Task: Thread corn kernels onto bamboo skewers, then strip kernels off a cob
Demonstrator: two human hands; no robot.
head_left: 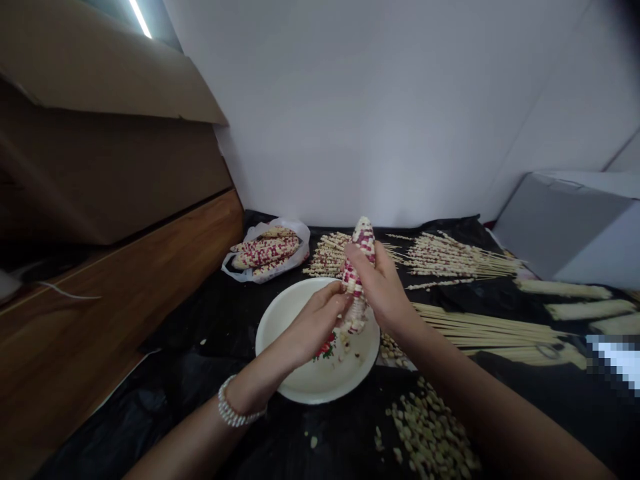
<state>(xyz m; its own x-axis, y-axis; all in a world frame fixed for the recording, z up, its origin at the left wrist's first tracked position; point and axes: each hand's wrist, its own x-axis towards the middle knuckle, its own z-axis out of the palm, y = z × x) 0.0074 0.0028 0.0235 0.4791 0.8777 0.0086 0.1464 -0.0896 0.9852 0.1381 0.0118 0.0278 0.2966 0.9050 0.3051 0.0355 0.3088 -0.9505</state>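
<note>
A corn cob (364, 250) with white and dark red kernels stands tilted over the white basin (285, 373). My right hand (377, 280) is wrapped round its middle, the thumb lying along the front. Lower down, the fingers of my left hand (323, 317) press against the cob's side, where part of it is stripped bare. Whether a loose kernel sits between those fingertips is hidden. Some loose kernels (345, 343) lie in the basin, near a red flower print on its bottom.
Several cobs (267, 253) fill a plastic bag at the back left. Kernel-threaded skewers (440, 257), bare sticks (490, 323) and stripped cobs (565, 289) lie to the right. A kernel pile (430, 427) is in front. Cardboard (110, 160) stands left, a white box (575, 220) right.
</note>
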